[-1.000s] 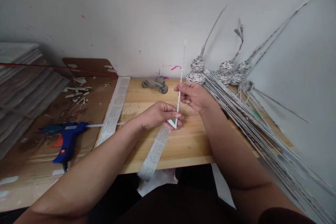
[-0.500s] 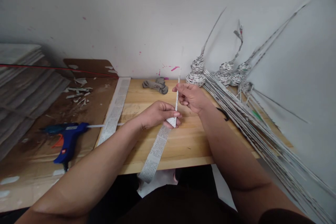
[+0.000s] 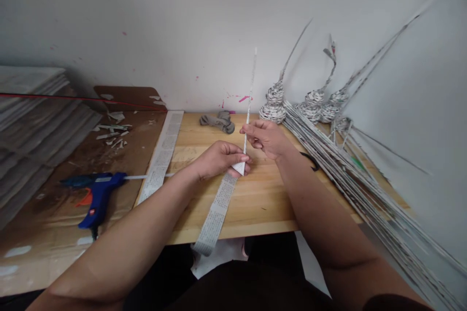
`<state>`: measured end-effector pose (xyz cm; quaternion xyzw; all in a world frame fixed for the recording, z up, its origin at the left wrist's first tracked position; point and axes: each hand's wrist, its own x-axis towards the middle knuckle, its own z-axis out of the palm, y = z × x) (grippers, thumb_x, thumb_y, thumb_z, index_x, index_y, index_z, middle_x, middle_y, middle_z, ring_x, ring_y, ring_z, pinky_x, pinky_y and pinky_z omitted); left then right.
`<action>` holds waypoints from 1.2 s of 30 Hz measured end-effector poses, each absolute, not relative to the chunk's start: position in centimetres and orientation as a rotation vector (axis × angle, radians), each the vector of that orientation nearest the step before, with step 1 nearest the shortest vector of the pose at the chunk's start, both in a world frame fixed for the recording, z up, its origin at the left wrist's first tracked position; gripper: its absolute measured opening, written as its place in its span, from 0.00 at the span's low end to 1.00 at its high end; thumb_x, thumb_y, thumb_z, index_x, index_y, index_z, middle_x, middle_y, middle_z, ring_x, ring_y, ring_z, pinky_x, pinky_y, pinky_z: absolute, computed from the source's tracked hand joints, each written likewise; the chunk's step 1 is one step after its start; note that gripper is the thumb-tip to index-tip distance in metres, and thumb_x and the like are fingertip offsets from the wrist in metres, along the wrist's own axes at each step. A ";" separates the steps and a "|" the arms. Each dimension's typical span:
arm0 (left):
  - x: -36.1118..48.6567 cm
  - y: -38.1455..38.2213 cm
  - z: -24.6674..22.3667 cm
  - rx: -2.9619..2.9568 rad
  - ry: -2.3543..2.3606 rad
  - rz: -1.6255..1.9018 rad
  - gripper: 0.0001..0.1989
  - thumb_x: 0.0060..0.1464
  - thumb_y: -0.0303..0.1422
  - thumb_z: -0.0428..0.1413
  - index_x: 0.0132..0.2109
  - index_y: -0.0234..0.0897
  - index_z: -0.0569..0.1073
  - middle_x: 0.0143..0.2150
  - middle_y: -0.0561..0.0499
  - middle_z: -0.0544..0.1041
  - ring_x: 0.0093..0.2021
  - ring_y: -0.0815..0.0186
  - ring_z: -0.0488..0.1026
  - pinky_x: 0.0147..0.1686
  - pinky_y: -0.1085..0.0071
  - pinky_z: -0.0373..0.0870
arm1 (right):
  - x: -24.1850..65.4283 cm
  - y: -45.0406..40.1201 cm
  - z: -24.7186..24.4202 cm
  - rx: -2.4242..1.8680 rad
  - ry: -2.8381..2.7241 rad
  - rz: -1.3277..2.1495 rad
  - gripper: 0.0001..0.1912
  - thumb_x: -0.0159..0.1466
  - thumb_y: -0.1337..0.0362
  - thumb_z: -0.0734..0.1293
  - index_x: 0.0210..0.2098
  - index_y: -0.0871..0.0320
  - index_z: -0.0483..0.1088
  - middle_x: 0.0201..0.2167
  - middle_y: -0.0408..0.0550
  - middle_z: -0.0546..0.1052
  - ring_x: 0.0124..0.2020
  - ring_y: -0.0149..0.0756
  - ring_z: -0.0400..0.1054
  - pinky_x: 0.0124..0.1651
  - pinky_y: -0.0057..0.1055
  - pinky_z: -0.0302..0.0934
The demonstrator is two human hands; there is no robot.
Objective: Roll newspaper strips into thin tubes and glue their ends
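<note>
Newsprint strip (image 3: 214,216), printed, long and narrow: near end hanging over the front edge of the table (image 3: 270,218), length slanting away and slightly rightward up to the left hand (image 3: 221,159), where it turns into a pointed fold.

Left hand: the nearer of the two to the strip; thumb and fingers pinching the fold and the foot of the tube (image 3: 252,80).

Tube: white, thin, speckled with print; foot at the left hand, long axis running away from the body toward the wall (image 3: 175,34), leaning a little right; far end free, beyond both hands. Strip and tube meet at the fold at an angle, not in one line.

Right hand (image 3: 265,137): farther out along the tube, on its right side; thumb and forefinger gripping it, just beyond the left hand. Strip untouched by this hand.

Left side: glue gun (image 3: 102,192), blue, on cardboard; second strip (image 3: 162,153), flat along the table's left edge.

Far side: grey cloth (image 3: 218,122); rods (image 3: 328,165), bundled, right; woven gourds (image 3: 273,111), by the wall.
</note>
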<state>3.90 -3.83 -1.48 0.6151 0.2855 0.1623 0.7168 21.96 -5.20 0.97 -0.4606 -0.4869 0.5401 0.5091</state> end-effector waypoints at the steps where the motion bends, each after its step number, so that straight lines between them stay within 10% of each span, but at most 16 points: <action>1: 3.9 -3.8 -1.5 1.370 0.632 0.358 0.15 0.50 0.43 0.63 0.37 0.34 0.78 0.34 0.45 0.81 0.35 0.64 0.78 0.34 0.70 0.76 | 21.9 -5.2 0.9 -1.119 -1.154 1.277 0.19 0.49 0.52 0.76 0.25 0.61 0.72 0.18 0.38 0.63 0.19 0.23 0.52 0.17 0.23 0.39; 14: 4.0 -3.8 -1.5 1.441 0.661 0.398 0.15 0.50 0.42 0.63 0.35 0.33 0.78 0.33 0.46 0.80 0.33 0.67 0.76 0.33 0.71 0.75 | 21.3 -5.2 1.1 -1.197 -1.247 0.857 0.21 0.56 0.46 0.71 0.26 0.59 0.72 0.17 0.38 0.62 0.18 0.24 0.53 0.20 0.26 0.45; 29: 4.1 -2.9 -1.7 1.558 0.870 0.909 0.33 0.46 0.39 0.65 0.59 0.37 0.66 0.29 0.52 0.79 0.29 0.65 0.76 0.29 0.72 0.73 | 21.3 -5.0 0.0 -1.244 -1.460 1.312 0.20 0.56 0.49 0.72 0.27 0.61 0.70 0.23 0.44 0.74 0.22 0.25 0.63 0.20 0.21 0.48; 36: 3.2 -2.6 -0.7 1.888 1.083 0.989 0.24 0.50 0.41 0.62 0.53 0.37 0.74 0.25 0.53 0.77 0.24 0.68 0.70 0.26 0.74 0.65 | 20.0 -4.3 -1.3 -1.168 -1.343 1.211 0.15 0.59 0.55 0.70 0.29 0.58 0.64 0.21 0.39 0.71 0.21 0.25 0.64 0.21 0.21 0.53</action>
